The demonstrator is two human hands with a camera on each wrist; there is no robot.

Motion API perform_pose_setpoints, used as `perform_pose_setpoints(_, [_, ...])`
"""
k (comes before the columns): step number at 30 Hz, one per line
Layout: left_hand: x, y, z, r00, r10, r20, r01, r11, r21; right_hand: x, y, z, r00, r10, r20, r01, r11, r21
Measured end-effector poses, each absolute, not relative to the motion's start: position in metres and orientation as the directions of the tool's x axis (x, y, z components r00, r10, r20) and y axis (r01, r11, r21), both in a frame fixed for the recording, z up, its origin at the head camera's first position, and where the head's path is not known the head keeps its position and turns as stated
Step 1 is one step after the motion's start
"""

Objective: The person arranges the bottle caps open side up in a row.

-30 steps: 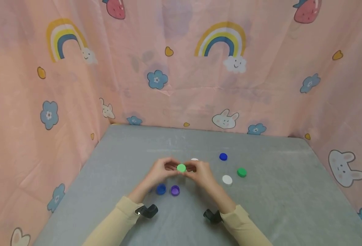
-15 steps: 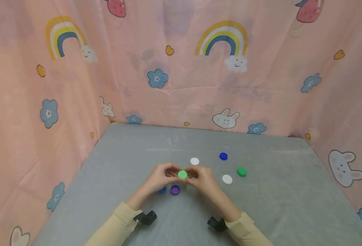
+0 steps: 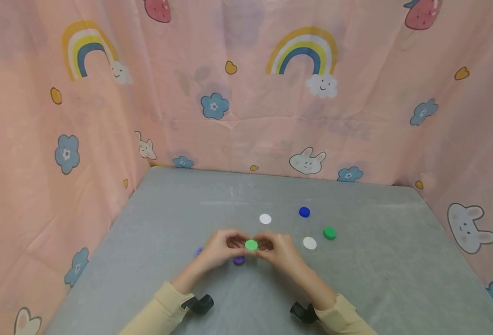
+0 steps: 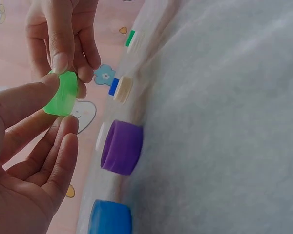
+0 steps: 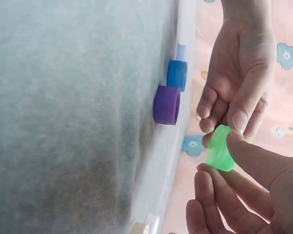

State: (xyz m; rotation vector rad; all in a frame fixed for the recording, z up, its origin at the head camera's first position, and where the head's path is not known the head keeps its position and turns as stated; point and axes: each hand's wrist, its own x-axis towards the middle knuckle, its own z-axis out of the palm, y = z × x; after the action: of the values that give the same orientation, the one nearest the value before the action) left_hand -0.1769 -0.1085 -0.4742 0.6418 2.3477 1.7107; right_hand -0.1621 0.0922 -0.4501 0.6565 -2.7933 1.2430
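Between the two hands, a light green bottle cap [image 3: 251, 245] is held up over the grey table. My left hand [image 3: 221, 249] pinches its left side with thumb and fingers, and my right hand [image 3: 282, 250] pinches the right side. The left wrist view shows the translucent green cap [image 4: 63, 93] tilted on edge, thumbs and fingertips at its rim. Below the hands a purple cap [image 5: 166, 105] sits on the table, beside a blue cap [image 5: 177, 74]. In the head view the left hand hides the blue cap and overlaps a pale violet one [image 3: 198, 251].
Farther back on the grey table [image 3: 376, 260] lie a white cap [image 3: 265, 219] and a dark blue cap [image 3: 304, 212]. To the right are another white cap [image 3: 309, 243] and a darker green cap [image 3: 329, 233]. A pink patterned curtain [image 3: 255, 125] surrounds the table.
Both hands have come nearer the body and slightly right with the light green cap. The far white cap is now uncovered, while the blue cap has become hidden behind the left hand.
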Motion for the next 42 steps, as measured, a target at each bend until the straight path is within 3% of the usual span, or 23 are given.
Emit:
perform_pose_setpoints(20, [-0.169, -0.092, -0.482, -0.904, 0.415, 0.100, 0.235, 0.290, 0.928, -0.153, 0.112, -0.452, -0.910, -0.391, 0.140, -0.355, 0.560, -0.748])
perform_pose_setpoints(32, [-0.166, -0.084, -0.483, -0.894, 0.438, 0.092, 0.249, 0.317, 0.915, -0.152, 0.118, -0.456, -0.921, -0.368, 0.127, -0.342, 0.609, -0.716])
perform_pose_setpoints(42, [-0.162, -0.079, -0.480, -0.892, 0.404, 0.204, 0.367, 0.380, 0.849, -0.154, 0.120, -0.458, -0.932, -0.344, 0.113, -0.315, 0.616, -0.722])
